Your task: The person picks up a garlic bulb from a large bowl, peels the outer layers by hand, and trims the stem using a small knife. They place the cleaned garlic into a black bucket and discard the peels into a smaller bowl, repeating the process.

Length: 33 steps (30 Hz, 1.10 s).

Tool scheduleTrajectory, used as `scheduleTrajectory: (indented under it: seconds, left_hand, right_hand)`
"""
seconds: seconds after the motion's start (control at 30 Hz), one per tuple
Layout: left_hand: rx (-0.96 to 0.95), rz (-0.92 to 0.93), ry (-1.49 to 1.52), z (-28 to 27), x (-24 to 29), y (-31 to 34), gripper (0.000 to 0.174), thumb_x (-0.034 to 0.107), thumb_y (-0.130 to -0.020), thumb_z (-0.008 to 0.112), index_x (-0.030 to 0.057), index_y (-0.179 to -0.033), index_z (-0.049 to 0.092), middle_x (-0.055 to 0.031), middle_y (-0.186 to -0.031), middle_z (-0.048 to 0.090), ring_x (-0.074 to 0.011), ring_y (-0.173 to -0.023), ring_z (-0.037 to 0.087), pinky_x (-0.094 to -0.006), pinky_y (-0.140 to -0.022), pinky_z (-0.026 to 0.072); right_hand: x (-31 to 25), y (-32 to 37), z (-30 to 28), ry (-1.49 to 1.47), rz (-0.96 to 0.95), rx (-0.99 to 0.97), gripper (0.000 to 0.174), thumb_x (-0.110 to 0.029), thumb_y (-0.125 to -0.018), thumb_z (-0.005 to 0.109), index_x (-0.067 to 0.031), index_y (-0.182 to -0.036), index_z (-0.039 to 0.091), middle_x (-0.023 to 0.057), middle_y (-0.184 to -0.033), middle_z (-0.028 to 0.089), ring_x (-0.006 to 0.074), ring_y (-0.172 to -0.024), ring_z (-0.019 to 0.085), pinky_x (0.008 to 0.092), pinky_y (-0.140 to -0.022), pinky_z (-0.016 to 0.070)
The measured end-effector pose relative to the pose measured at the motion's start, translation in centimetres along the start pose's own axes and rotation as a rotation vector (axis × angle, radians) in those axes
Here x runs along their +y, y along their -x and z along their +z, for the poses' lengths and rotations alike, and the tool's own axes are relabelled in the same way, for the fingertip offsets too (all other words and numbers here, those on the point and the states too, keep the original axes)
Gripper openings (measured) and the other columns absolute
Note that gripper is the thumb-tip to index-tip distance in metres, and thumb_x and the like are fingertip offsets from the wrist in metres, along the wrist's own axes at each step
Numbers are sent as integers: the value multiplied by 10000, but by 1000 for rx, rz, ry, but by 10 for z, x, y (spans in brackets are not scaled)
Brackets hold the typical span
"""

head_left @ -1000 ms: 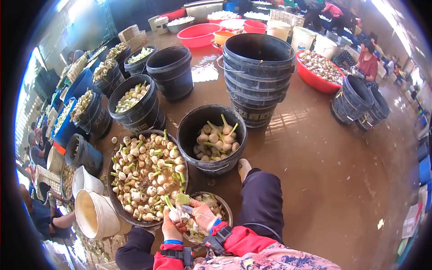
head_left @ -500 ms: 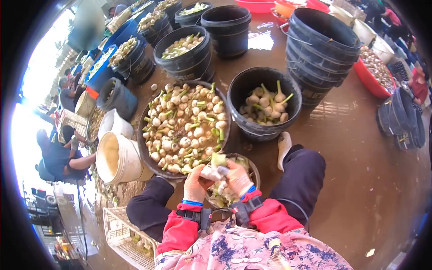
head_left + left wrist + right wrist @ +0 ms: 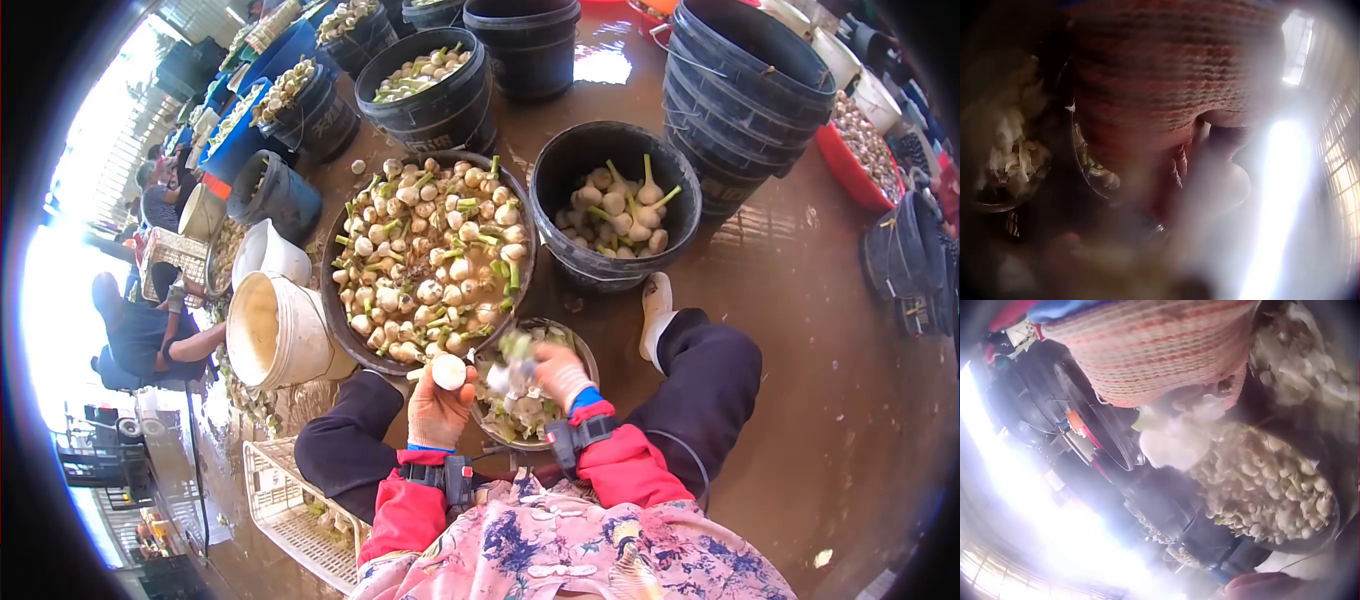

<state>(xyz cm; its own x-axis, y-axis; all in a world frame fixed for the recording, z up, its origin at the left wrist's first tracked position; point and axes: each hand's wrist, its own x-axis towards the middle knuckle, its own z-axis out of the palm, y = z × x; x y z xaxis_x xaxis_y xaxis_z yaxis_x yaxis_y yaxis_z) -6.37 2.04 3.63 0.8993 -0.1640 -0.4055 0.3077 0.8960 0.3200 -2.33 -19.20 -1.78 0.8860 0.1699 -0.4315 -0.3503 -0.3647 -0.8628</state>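
My left hand [image 3: 438, 412], in a knitted glove, grips a garlic bulb [image 3: 449, 371] with a smooth white side facing up and its stalk pointing left. The left wrist view shows the glove [image 3: 1166, 81] close, with the pale bulb [image 3: 1235, 184] at the fingers. Beside it, my gloved right hand [image 3: 562, 376] pinches loose garlic skin [image 3: 520, 350], blurred by motion, over a basin of peelings [image 3: 530, 422]. White skin [image 3: 1172, 447] hangs from the fingers in the right wrist view; I cannot tell whether a tool is there too.
A wide dark tub of garlic [image 3: 425, 270] stands just ahead. Right of it is a black bucket [image 3: 560, 250] with stalked bulbs inside. White buckets [image 3: 300, 340] and a plastic crate [image 3: 300, 520] are at left, stacked black buckets [image 3: 740, 120] at far right. Someone sits [image 3: 150, 330] at left.
My hands were together at the bulb and have come apart. The right hand has moved right with skin, leaving the bulb in my left hand. The head view has swung left and down.
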Motion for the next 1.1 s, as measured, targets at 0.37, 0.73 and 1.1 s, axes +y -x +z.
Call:
scheduleTrajectory:
  seconds: [0.37,0.73,1.1]
  left_hand:
    - [494,-162,42,-64,9,-108,305,286,-954,408,28,-1079,513,-168,-1082,559,-338,-945,564,-511,-824,491]
    - [-78,283,-759,139,123,-282,304,341,-880,569,58,-988,589,-44,-838,616,-182,-707,618,-292,-604,523]
    - [169,-559,-2510,-11,11,-311,689,336,-666,687,17,-1241,481,-184,-1322,430,-318,-1164,484,-377,-946,427]
  right_hand:
    - [0,-7,17,-621,300,148,322,8,-789,534,-50,-1086,642,19,-893,632,101,-755,556,215,-652,444]
    - [20,-39,43,-1047,314,158,364,112,-787,455,49,-1123,581,99,-1008,604,161,-825,598,237,-750,497]
    - [41,-50,50,-1182,449,202,296,58,-840,536,47,-1134,567,98,-1037,596,167,-819,603,248,-752,509]
